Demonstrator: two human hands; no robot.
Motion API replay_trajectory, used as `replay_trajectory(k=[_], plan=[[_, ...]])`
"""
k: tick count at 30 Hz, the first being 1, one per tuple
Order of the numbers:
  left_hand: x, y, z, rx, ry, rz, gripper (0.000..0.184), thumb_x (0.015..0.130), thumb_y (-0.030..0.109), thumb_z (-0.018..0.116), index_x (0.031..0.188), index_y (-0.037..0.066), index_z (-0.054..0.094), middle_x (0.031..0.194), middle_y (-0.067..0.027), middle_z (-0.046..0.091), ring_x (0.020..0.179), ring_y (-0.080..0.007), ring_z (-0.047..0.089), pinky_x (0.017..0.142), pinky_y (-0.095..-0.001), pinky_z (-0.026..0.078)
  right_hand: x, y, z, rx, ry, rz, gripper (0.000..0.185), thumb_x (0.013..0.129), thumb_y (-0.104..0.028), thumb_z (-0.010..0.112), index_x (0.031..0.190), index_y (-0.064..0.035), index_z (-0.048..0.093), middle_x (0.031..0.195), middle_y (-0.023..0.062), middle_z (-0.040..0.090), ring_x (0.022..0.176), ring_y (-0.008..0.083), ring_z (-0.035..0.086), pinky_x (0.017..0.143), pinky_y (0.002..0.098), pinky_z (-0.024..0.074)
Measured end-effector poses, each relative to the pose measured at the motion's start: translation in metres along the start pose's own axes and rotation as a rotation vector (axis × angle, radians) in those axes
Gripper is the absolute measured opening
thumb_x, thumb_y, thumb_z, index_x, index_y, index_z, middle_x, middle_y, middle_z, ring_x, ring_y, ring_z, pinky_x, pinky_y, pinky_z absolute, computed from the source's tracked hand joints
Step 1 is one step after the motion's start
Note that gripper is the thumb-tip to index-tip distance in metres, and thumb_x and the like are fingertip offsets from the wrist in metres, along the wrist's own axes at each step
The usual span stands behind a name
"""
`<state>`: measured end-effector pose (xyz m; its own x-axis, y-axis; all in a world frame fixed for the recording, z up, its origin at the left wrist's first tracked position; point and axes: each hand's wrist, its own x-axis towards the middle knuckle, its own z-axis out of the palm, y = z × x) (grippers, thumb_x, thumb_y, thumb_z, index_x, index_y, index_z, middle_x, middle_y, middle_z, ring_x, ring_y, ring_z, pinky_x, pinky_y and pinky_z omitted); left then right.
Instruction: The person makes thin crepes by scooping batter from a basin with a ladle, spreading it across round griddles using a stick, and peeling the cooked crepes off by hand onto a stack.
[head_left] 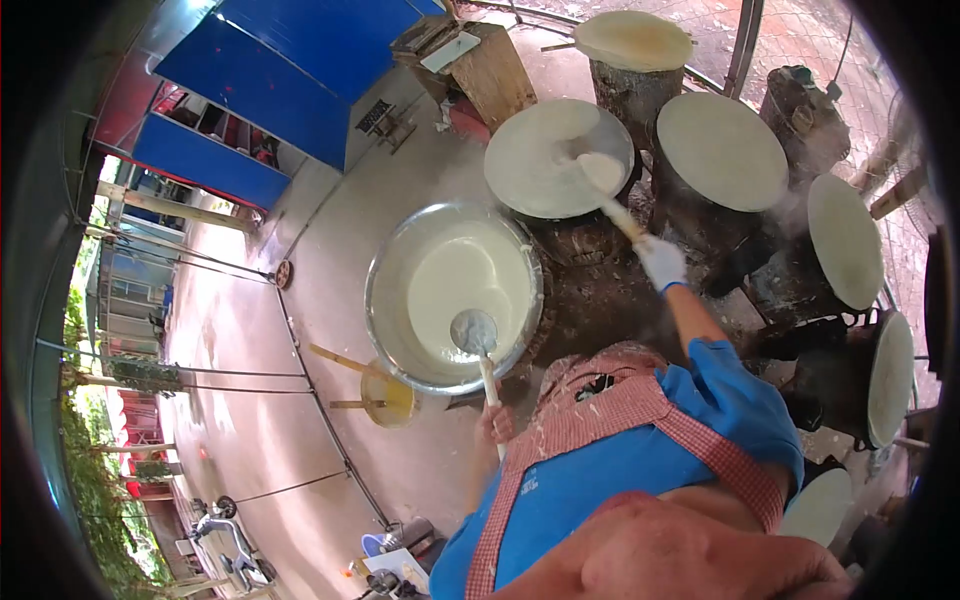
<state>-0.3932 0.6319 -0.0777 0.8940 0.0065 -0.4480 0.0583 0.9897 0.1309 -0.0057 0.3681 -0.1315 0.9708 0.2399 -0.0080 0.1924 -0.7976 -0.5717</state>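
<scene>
Because the long spreader (600, 172) likely distances griddle (613, 138) heat, gloved right grip (660, 262) encloses its end | left grip (493, 423) clasps ladle (473, 331) | basin (390, 312) beneath would catch drips

The basin (375, 300) is glossy metal, the liquid (450, 280) inside smooth. The ladle (473, 331) has a dull metal bowl; the paddle (622, 215) has a wooden-looking handle. Apron (600, 425) and glove (662, 263) — matt cloth; box (495, 80) — rough wood.

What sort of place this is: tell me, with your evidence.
Probably a semi-outdoor cooking workspace: a large metal basin holds pale, batter-like liquid, and nearby stand several stove-like drums topped with round pale discs.
</scene>
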Motion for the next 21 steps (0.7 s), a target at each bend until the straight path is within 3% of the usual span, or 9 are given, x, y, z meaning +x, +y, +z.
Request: replay_trajectory(k=[2,4,5,6,8,13,16,18,21], plan=[[0.003,-0.001,-0.001,0.069,-0.005,-0.006,0.032,0.088,0.01,0.041,0.12,0.013,0.042,0.058,0.0035,0.029,0.046,-0.0038,0.031,0.042,-0.0163,0.03,0.029,0.014,-0.025,-0.004,0.075,0.005,0.032,0.079,-0.037,0.051,0.098,-0.0137,0.062,0.087,0.0135,0.062,0.081,0.0327,0.059,0.071,0.0422,0.0456],[0.013,-0.005,-0.008,0.082,0.255,0.035,0.031,0.09,0.014,0.042,0.121,0.018,0.042,0.055,0.0028,0.029,0.039,-0.004,0.025,0.03,-0.0182,0.022,0.047,-0.022,-0.027,0.136,0.17,0.02,0.029,0.079,-0.034,0.052,0.095,-0.012,0.062,0.085,0.0145,0.062,0.08,0.0333,0.059,0.07,0.0427,0.0456],[0.018,-0.006,-0.01,0.074,0.312,0.041,0.029,0.09,0.014,0.042,0.119,0.018,0.042,0.055,0.0029,0.029,0.039,-0.0039,0.025,0.03,-0.0182,0.023,0.045,-0.041,-0.023,0.122,0.12,0.059,0.029,0.079,-0.034,0.052,0.092,-0.0114,0.063,0.086,0.0151,0.062,0.082,0.0341,0.058,0.07,0.043,0.0455],[0.019,-0.006,-0.011,0.058,0.328,0.03,0.028,0.09,0.014,0.042,0.118,0.017,0.042,0.055,0.0029,0.029,0.039,-0.0039,0.025,0.03,-0.0183,0.023,0.038,-0.044,-0.012,0.037,0.081,-0.059,0.029,0.079,-0.036,0.052,0.093,-0.0128,0.063,0.085,0.0156,0.062,0.081,0.0329,0.058,0.07,0.043,0.0456],[0.024,-0.005,-0.014,0.021,0.272,-0.001,0.025,0.09,0.014,0.042,0.115,0.017,0.043,0.055,0.0029,0.029,0.039,-0.0038,0.025,0.03,-0.0183,0.023,0.001,-0.037,-0.014,-0.146,-0.129,-0.209,0.03,0.079,-0.037,0.051,0.095,-0.0143,0.062,0.083,0.0153,0.062,0.079,0.032,0.059,0.07,0.0433,0.0458],[0.036,0.0,-0.008,0.011,0.233,-0.037,0.018,0.09,0.016,0.043,0.108,0.015,0.044,0.055,0.0031,0.03,0.039,-0.0036,0.025,0.03,-0.0186,0.023,0.056,0.02,-0.041,-0.04,0.045,0.051,0.032,0.081,-0.037,0.048,0.096,-0.0123,0.062,0.087,0.0157,0.062,0.082,0.0322,0.058,0.071,0.0433,0.0452],[0.053,-0.006,0.0,-0.012,0.298,-0.05,0.014,0.09,0.016,0.043,0.104,0.014,0.045,0.055,0.0032,0.03,0.039,-0.0035,0.025,0.031,-0.0187,0.023,0.089,-0.026,-0.04,0.072,0.099,0.001,0.029,0.082,-0.036,0.048,0.094,-0.0136,0.062,0.084,0.0164,0.061,0.078,0.0347,0.058,0.068,0.0429,0.046],[0.057,-0.007,0.002,-0.042,0.303,-0.065,0.011,0.09,0.017,0.043,0.101,0.013,0.046,0.055,0.0032,0.03,0.039,-0.0034,0.025,0.031,-0.0188,0.024,0.055,-0.005,-0.021,-0.199,-0.086,-0.192,0.027,0.081,-0.035,0.051,0.096,-0.0156,0.063,0.083,0.0165,0.062,0.072,0.0329,0.06,0.064,0.0412,0.0474],[0.068,-0.014,0.002,-0.092,0.234,-0.087,0.009,0.09,0.018,0.043,0.096,0.012,0.047,0.054,0.0033,0.031,0.039,-0.0033,0.025,0.031,-0.0189,0.024,0.029,0.047,-0.03,-0.022,0.007,-0.063,0.029,0.082,-0.033,0.052,0.103,-0.0162,0.061,0.078,0.0162,0.061,0.067,0.0324,0.06,0.061,0.0417,0.0471]])
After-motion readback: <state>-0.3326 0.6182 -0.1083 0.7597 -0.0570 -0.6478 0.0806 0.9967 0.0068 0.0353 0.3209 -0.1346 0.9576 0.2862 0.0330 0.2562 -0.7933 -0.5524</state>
